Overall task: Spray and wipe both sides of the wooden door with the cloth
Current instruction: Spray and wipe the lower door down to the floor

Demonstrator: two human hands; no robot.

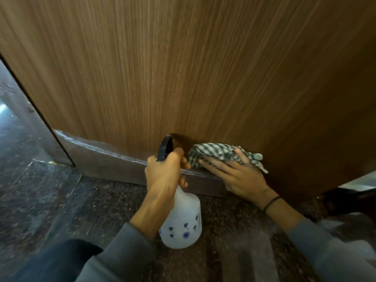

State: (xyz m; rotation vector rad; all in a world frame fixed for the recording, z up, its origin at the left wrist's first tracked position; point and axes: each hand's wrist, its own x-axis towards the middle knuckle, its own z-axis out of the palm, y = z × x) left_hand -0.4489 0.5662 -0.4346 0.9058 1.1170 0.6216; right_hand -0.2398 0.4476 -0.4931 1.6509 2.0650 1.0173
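The wooden door (183, 68) fills the upper view, with a grey metal kick plate (105, 159) along its bottom. My left hand (164, 171) grips the neck of a white spray bottle (183, 222) with a black nozzle (165, 148) pointed at the door's lower part. My right hand (234, 174) lies flat with straight fingers on a green-and-white checked cloth (215, 151), pressing it against the door just above the kick plate.
Dark speckled stone floor (97, 202) runs below the door. The door's left edge (38, 110) stands open beside a grey frame, with a blurred lit space beyond. A dark object (350, 200) sits at the right near the door's bottom corner.
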